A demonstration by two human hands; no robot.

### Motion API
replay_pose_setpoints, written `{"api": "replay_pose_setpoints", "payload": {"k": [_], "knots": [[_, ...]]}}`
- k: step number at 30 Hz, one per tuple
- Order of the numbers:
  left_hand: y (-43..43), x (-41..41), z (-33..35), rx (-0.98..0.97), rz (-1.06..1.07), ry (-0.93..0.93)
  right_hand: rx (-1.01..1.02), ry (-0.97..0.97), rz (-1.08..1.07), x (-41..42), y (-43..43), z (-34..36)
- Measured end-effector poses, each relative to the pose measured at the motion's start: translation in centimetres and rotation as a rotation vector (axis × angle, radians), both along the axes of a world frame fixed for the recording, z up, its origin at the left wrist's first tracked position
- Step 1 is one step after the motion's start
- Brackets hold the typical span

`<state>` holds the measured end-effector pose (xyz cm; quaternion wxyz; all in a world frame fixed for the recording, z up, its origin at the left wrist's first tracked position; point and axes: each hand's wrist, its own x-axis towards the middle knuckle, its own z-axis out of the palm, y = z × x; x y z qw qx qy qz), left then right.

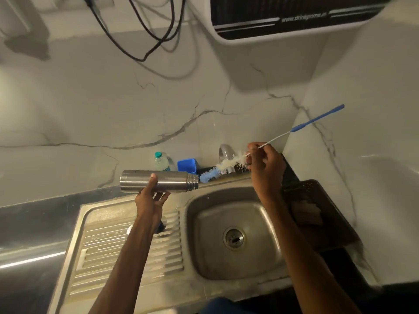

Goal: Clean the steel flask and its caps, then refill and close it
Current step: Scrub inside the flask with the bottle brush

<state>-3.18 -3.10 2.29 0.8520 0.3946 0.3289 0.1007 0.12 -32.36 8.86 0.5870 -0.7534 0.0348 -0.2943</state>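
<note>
HELD: cylindrical steel flask point(172, 181) gripped sideways by left hand point(150, 197) | blue-white wire bottle brush point(226, 165) pinched by right hand point(265, 171) | RISK: mouth may be missed by the floppy tip

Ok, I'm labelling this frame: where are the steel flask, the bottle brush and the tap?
steel flask point(174, 181): head view, side wall near the neck.
bottle brush point(224, 165): head view, white bristles.
tap point(225, 149): head view, top bend of the spout.
</note>
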Motion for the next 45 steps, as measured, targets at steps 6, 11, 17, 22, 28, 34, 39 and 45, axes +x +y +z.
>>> {"api": "replay_pose_setpoints", "payload": {"k": [6, 11, 17, 22, 28, 34, 39, 45], "knots": [[-1.8, -0.8, 0.7, -0.105, -0.068, -0.063, 0.067, 0.025, -0.011, -2.1, -0.8, 0.6], [-2.3, -1.5, 0.7, -0.182, -0.144, -0.1, 0.216, 0.053, -0.018, -2.7, -1.2, 0.5], [-4.4, -1.3, 1.5, -0.239, -0.213, -0.12, 0.349, 0.137, 0.03, -4.6, 1.2, 0.0], [-6.2, -0.4, 2.3, -0.267, -0.244, -0.156, 0.257, 0.149, 0.155, -5.8, 3.0, -1.5], [-7.5, 0.5, 2.8, -0.246, -0.281, -0.174, 0.291, 0.195, 0.206, -6.1, 2.8, -1.6], [-6.8, 1.9, 2.7, -0.239, -0.272, -0.155, -0.153, 0.326, 0.327, -7.4, 0.4, 0.8], [-6.0, 2.2, 3.0, -0.175, -0.292, -0.102, -0.61, -0.086, 0.037, -6.5, -2.3, 3.2], [-5.4, 2.2, 3.4, -0.088, -0.285, -0.084, -0.867, 0.323, 0.294, -5.2, -4.7, 2.1]]}}
